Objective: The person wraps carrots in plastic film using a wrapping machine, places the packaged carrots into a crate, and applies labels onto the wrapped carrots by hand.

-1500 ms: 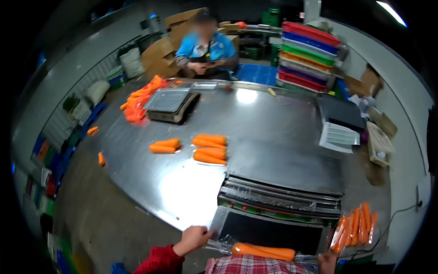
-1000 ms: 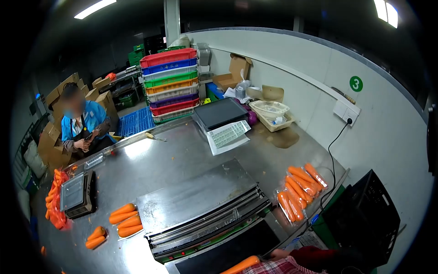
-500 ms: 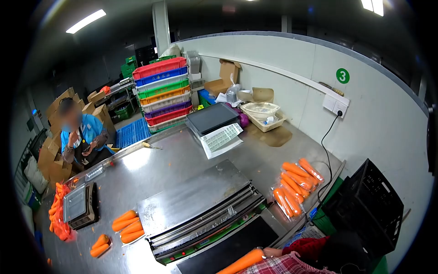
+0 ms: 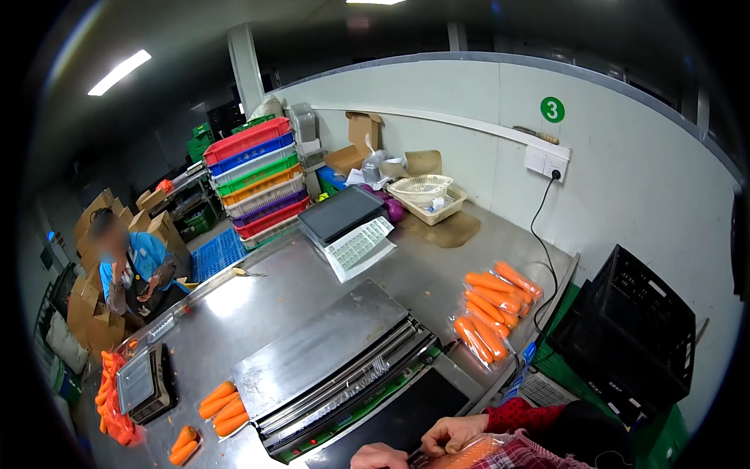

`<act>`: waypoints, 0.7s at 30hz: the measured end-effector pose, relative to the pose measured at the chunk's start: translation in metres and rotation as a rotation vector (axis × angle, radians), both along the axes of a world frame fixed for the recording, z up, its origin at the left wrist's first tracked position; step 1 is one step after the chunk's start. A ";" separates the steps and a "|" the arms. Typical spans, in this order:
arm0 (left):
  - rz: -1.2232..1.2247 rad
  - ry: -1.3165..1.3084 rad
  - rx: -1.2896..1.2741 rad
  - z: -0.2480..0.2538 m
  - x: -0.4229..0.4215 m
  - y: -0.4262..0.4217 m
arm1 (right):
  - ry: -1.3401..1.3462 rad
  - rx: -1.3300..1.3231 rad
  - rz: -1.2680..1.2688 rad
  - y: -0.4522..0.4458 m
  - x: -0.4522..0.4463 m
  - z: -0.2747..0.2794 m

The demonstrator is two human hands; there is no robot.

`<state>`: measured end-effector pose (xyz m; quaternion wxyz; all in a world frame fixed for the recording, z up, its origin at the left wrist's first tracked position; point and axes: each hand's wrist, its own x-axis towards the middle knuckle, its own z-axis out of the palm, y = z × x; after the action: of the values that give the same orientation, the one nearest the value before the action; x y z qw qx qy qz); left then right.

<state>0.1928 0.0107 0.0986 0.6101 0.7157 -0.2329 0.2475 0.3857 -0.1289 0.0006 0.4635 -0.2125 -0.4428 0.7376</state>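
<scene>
At the bottom edge, film-wrapped carrots (image 4: pixel 472 451) lie against a plaid sleeve, partly cut off by the frame. My right hand (image 4: pixel 453 432) is closed, its fingers curled on the plastic film at the pack's near end. My left hand (image 4: pixel 380 456) is just left of it, over the dark plate's edge; its fingers fall mostly below the frame, so their grip is hidden. In front of both hands is the wrapping machine (image 4: pixel 320 332), with a steel top, rollers and a black plate (image 4: pixel 391 426).
Wrapped carrot packs (image 4: pixel 492 305) lie on the right; loose carrots (image 4: pixel 223 408) sit left of the machine. A scale (image 4: pixel 146 383), a label sheet (image 4: pixel 358 246), stacked crates (image 4: pixel 258 176) and a black crate (image 4: pixel 633 336) surround the steel table. A person in blue (image 4: pixel 144 262) sits at far left.
Both hands now show at the bottom edge, where earlier one hand was at the end of a carrot. The carrots there now appear under film. The view has shifted slightly.
</scene>
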 end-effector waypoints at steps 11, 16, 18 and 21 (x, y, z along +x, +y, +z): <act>-0.526 0.503 -0.503 0.036 0.029 -0.026 | -0.611 -0.151 -0.218 -0.013 0.033 -0.008; -0.336 0.619 -0.923 -0.006 0.026 -0.030 | -0.317 -0.103 -0.572 -0.049 0.038 0.080; -0.115 0.619 -0.887 -0.021 0.033 -0.027 | -0.623 0.207 -0.621 -0.039 0.037 0.070; 0.235 0.633 -0.712 -0.023 0.047 -0.018 | -0.515 -0.070 -0.848 -0.023 0.031 0.030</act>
<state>0.2397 -0.0071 0.0755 0.8258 0.5240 0.1455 0.1491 0.4169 -0.1517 0.0304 0.5907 -0.5647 -0.3924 0.4221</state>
